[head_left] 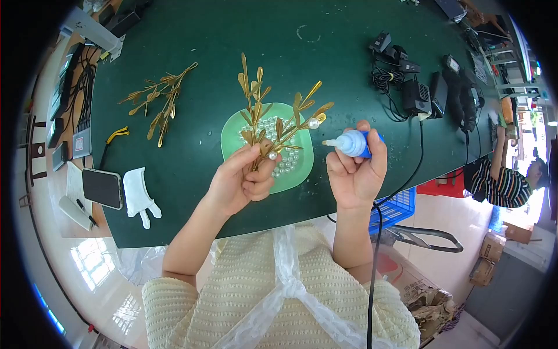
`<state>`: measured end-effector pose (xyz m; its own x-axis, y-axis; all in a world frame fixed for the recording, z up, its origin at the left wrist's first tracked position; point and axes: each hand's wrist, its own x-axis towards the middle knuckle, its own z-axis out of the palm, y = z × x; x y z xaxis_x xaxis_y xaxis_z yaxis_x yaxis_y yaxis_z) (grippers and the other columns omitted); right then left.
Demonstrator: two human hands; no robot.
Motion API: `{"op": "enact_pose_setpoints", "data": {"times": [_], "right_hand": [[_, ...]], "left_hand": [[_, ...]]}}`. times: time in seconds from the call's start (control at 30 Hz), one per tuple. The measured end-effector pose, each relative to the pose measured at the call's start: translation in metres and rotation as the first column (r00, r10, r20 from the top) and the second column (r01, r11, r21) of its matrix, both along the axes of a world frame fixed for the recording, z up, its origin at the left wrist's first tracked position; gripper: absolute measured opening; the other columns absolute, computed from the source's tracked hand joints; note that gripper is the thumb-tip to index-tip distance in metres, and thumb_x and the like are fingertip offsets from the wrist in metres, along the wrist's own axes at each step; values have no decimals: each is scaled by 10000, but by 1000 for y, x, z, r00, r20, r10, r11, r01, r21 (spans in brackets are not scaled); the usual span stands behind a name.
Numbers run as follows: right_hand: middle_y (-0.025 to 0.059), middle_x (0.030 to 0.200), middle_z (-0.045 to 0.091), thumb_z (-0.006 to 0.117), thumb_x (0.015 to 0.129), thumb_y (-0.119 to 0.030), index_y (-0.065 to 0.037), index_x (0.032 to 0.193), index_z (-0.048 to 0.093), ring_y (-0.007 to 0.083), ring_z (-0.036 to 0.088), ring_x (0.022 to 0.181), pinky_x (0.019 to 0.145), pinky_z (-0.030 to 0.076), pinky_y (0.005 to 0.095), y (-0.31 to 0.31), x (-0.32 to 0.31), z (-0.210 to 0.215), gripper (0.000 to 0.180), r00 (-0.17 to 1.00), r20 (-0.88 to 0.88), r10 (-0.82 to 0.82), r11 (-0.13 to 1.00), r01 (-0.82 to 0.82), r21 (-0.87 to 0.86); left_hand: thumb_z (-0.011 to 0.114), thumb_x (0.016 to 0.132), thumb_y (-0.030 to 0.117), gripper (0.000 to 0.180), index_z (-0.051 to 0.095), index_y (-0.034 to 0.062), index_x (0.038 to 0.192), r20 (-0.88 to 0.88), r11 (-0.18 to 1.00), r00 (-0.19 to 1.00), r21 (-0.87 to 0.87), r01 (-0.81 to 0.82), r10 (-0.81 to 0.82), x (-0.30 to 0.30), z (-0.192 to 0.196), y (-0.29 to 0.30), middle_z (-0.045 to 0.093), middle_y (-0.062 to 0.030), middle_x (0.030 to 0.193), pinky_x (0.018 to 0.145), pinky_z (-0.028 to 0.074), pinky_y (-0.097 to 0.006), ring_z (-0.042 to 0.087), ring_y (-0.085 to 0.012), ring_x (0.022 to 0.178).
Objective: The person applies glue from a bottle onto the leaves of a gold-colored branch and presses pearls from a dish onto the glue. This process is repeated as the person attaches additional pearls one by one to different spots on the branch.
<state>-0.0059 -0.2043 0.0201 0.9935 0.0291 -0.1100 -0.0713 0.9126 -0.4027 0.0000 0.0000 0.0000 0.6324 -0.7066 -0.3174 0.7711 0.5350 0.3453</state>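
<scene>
Gold leaf sprig (pixel 273 125): metal branch with slim leaves fanning upward, held by its stem in my left hand (pixel 241 180), fingers and thumb closed round the lower end. It stood above the green tray (pixel 232 135), its leaves spreading over the tray's upper half. One white pearl (pixel 314 123) sat on a right-hand tip of the sprig.

Glue bottle (pixel 353 143): small, clear body with a blue cap end, gripped in my right hand (pixel 356 168), fingers wrapped fully round it. Its white nozzle pointed left toward the sprig's pearl-bearing tip, near but not touching it.

Green tray: rounded, shallow, on the dark green table (pixel 209 41), holding a bed of loose white pearls (pixel 288 163).

Second gold sprig (pixel 160 99): lay flat on the table, well to the left of the tray, untouched.

Yellow-handled pliers (pixel 116 135): at the table's left edge.

White glove (pixel 139 196): lay at the near left edge, just beside a dark phone (pixel 102 188).

Black chargers and cables (pixel 415 87): clustered at the table's right side; one black cable ran down past my right forearm.

Blue crate (pixel 395 208): below the table's right edge.

Another person in a striped top (pixel 500 185): at far right, apart from my hands.
</scene>
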Motion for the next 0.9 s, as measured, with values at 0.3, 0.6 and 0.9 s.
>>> {"op": "enact_pose_setpoints", "data": {"times": [0.3,0.6,0.9], "right_hand": [[-41,464,301,436,864,-238,-46,966,439,34,249,388,382,185,204,9,-14,13,217,950,130,-283,797,308,-519],[52,860,427,601,710,-199,-12,854,456,110,461,622,599,371,201,24,-17,24,277,695,540,-475,207,685,-699],[36,827,434,620,693,-213,-23,842,468,108,491,588,540,426,199,28,-20,22,285,617,668,-416,-28,726,-687]], "left_hand": [[375,900,314,306,455,25,961,41,999,999,39,-1,-1,-1,1,-1,242,44,555,385,140,-199,203,-43,432],[380,902,305,200,400,106,896,32,999,999,33,7,-8,-2,2,-3,242,49,562,389,135,-193,207,-38,438],[360,897,314,326,448,19,1003,57,998,998,67,2,-6,-3,1,-3,238,42,549,371,141,-200,192,-48,420]]}}
